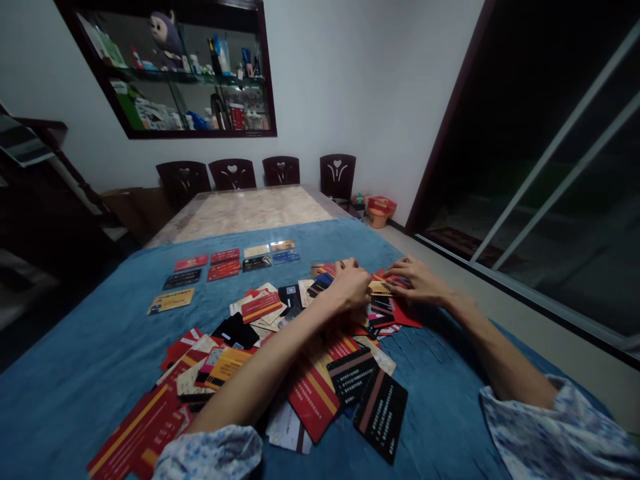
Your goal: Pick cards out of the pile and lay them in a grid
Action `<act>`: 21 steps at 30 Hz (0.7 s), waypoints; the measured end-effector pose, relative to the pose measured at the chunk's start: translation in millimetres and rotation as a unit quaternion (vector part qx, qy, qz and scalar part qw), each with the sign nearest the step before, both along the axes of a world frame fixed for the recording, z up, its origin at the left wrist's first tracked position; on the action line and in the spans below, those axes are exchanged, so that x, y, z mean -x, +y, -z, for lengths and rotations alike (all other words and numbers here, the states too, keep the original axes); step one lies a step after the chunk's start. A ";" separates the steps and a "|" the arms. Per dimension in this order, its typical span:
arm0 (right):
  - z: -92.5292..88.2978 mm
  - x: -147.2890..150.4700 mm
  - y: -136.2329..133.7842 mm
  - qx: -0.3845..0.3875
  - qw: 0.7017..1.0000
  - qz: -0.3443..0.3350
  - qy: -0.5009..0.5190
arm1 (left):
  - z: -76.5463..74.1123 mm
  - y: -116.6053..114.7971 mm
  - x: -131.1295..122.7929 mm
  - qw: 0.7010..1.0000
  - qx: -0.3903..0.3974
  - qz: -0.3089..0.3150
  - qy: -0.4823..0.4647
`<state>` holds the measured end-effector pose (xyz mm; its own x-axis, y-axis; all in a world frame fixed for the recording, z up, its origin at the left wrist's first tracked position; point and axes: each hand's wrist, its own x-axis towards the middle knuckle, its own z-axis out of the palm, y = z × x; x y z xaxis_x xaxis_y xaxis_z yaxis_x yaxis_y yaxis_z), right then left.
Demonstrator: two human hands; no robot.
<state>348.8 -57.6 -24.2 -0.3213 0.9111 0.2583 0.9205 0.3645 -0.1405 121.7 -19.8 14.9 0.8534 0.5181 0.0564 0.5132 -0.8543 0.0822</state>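
A loose heap of bank-style cards [263, 307] in red, black, yellow and white lies overlapping on the blue cloth. My left hand [351, 288] is closed, its fingers curled down at the far side of the heap; what they hold, if anything, is hidden. Just to its right, my right hand [419, 281] rests on the heap with fingers apart. Its thumb side touches a yellow card [380, 289] lying between both hands. Closer to me, two black cards [383, 415] with brown stripes overlap a red card [314, 393]. My left forearm covers part of the heap.
Beyond the heap, several cards lie apart in rows, among them a yellow card [171, 301] and a red card [224, 270]. A blue cloth [100, 347] covers the near tabletop [260, 203]. Dark chairs [233, 175] stand behind, with a glass door [545, 200] at right.
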 end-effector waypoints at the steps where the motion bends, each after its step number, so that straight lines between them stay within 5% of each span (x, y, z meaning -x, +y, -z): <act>1: -0.3 -0.5 -1.5 0.008 1.000 0.003 -0.003 | 1.6 -1.4 -5.0 1.000 0.004 -0.004 0.005; 21: -2.3 6.9 -7.6 0.081 0.997 0.005 -0.002 | 21.3 0.8 -25.9 0.999 0.035 -0.031 -0.005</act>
